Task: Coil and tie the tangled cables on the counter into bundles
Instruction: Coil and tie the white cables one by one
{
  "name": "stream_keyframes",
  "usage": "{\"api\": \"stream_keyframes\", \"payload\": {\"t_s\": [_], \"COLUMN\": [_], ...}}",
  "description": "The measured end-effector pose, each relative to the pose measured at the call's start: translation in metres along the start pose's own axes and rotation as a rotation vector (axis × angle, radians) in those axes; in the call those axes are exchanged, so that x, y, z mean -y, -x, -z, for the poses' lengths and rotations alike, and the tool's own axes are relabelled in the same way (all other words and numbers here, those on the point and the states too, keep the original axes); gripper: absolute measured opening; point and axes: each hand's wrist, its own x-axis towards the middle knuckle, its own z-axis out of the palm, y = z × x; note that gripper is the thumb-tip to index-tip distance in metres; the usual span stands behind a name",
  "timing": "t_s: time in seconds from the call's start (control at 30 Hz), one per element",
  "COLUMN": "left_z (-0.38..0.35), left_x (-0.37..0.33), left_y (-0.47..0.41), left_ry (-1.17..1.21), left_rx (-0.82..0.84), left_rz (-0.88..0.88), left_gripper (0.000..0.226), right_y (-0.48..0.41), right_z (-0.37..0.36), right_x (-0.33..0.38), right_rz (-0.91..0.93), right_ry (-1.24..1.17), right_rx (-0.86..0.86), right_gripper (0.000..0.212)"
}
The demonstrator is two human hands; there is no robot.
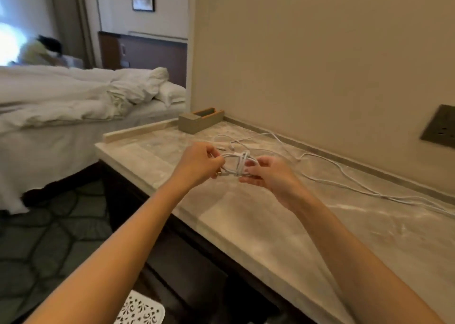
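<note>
Head view: looks down along a marble surface (246,215).
box (200,122): tan, at the surface's far end.
bundle (237,164): white coiled cable, held above the surface, nearer than the box.
left hand (197,162): fingers pinch the bundle's left end.
right hand (268,175): fingers curl round its right end.
loose cable (382,197): trails on the surface, right of the box.

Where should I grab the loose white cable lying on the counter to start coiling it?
Pinch the loose white cable near its free end behind the coiled bundle, coming straight down from above: it lies flat on the marble counter, so only its top is exposed.
</note>
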Motion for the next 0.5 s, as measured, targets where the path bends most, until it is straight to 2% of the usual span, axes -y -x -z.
{"api": "stream_keyframes", "payload": {"t_s": [0.13, 0.3, 0.5], "left_z": [0.062, 0.124, 0.171], "left_x": [0.055, 0.115, 0.192], "left_y": [0.03, 0.073, 0.139], "left_ry": [-0.002, -0.015, -0.088], "left_rx": [-0.113, -0.263, -0.337], "left_rz": [0.144, 0.297, 0.482], "left_gripper": [0.019, 0.011, 0.015], "right_y": [0.0, 0.006, 0.016], "right_z": [-0.083, -0.169, -0.266], "right_x": [0.002, 0.0, -0.04], "right_rz": [0.012, -0.035, -0.107], "right_ry": [0.043, -0.017, 0.105], "right_rx": [0.205, 0.431, 0.65], "right_gripper": [0.019, 0.012, 0.016]}}
